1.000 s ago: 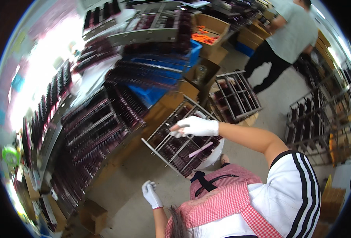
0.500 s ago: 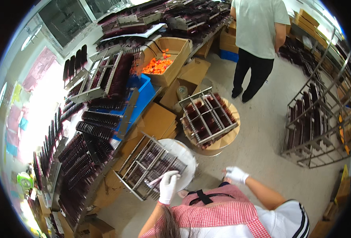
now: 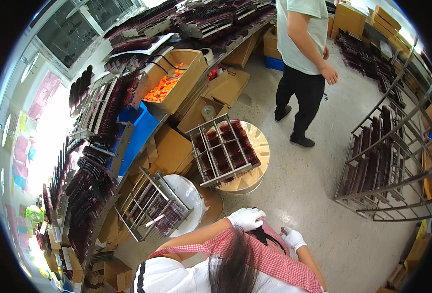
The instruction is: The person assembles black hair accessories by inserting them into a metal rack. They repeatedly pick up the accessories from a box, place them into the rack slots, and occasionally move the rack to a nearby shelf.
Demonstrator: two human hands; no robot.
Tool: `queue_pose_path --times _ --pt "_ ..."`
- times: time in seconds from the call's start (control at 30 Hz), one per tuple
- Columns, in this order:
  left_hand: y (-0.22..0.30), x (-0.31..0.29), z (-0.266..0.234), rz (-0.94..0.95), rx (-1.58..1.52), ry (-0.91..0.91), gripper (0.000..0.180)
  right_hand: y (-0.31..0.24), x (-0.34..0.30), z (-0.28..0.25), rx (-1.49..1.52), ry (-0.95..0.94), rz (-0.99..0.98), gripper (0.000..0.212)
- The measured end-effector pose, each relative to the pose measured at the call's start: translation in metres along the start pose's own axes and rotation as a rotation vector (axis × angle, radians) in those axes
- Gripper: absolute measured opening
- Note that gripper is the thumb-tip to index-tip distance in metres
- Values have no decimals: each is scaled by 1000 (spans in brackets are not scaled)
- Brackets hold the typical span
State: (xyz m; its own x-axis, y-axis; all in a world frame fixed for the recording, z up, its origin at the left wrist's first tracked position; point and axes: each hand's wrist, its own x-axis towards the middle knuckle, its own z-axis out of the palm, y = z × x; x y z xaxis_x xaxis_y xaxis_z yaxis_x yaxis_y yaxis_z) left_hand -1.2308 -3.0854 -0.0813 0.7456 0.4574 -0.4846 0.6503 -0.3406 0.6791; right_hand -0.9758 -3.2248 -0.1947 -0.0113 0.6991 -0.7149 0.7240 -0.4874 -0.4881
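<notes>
"Curling, is the white-gloved left hand (image 3: 247,219) pinching the red-checked cloth apron (image 3: 278,266) beside it?"
"Can't tell; same for the bent white-gloved right hand (image 3: 293,239). A grey metal rack (image 3: 160,206) overhangs a round white stand's (image 3: 194,196) left edge."

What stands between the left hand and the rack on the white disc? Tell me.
Nothing visible stands between the left hand and the rack; on that side, the white disc shows a bare edge.
</notes>
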Motion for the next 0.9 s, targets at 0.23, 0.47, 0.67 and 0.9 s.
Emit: queue_pose_path --times 0.23,0.47,0.67,0.9 --pt "-45 86 -12 -70 74 -152 42 11 56 -39 -31 -65 -115 42" --pt "-78 173 -66 98 -259 197 38 33 123 -164 -152 39 57 44" --pt "-70 205 -244 267 -907 829 59 110 183 -213 749 175 286 39" --pt "-70 64 -482 323 -626 1998 52 260 195 -179 617 124 552 33"
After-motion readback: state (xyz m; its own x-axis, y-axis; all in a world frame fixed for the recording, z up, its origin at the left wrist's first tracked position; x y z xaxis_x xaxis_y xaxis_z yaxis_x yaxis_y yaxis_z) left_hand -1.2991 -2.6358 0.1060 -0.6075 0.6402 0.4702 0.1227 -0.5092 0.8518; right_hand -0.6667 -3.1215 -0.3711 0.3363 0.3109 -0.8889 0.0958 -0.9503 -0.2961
